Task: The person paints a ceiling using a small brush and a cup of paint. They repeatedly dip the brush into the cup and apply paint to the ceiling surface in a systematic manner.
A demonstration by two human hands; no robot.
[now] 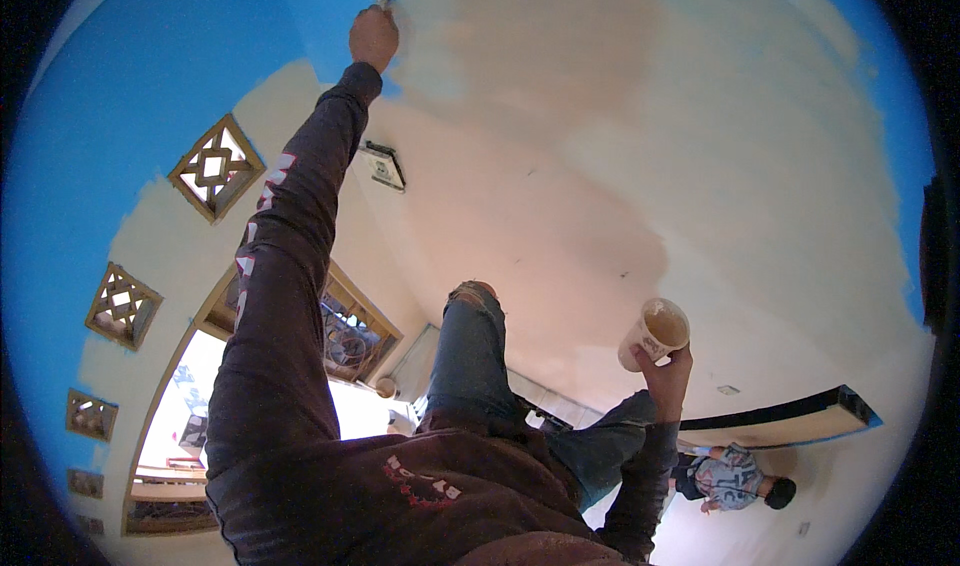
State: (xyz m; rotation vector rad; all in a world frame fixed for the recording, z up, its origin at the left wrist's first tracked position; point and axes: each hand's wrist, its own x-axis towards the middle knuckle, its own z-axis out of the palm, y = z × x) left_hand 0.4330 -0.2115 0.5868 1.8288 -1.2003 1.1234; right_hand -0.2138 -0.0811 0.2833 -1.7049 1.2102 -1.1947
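Note:
My left arm stretches far up to the painted wall (560, 156). At its end my left hand (374, 41) is closed around what looks like a small paintbrush (382, 3). Only its pale tip shows above the fist, close to the border between blue and cream paint. Lower down on the right, my right hand (668, 378) grips a white cup (652, 336) with its fingers around the side. Through the cup's open mouth a cream-coloured liquid or coating shows. The cup is slightly tilted and stands apart from the wall.
Diamond-patterned vent openings (216, 169) run down the left wall. A switch plate (383, 167) sits near the corner. Below my bent knees (470, 341) are a bright window opening (180, 396) and a dark-edged ledge (780, 423). Another person (735, 478) is at lower right.

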